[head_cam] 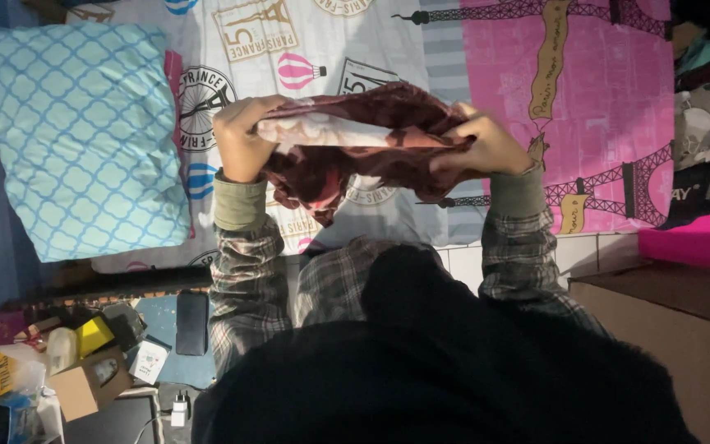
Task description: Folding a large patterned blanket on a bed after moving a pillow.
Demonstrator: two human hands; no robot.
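A dark red patterned cloth [355, 156] is bunched up between both my hands, above the bed. My left hand [240, 136] grips its left end and my right hand [486, 144] grips its right end, fingers closed into the fabric. The cloth's lower folds hang down between my wrists. Both my forearms are in plaid sleeves with green cuffs. Below the cloth lies a bedsheet [421, 49] printed with towers, stamps and balloons, partly pink.
A light blue patterned pillow [84, 131] lies on the bed at the left. On the floor at lower left are a dark phone [191, 323], a small cardboard box [88, 386], a white charger [180, 405] and clutter. A brown cabinet top [684, 304] sits at right.
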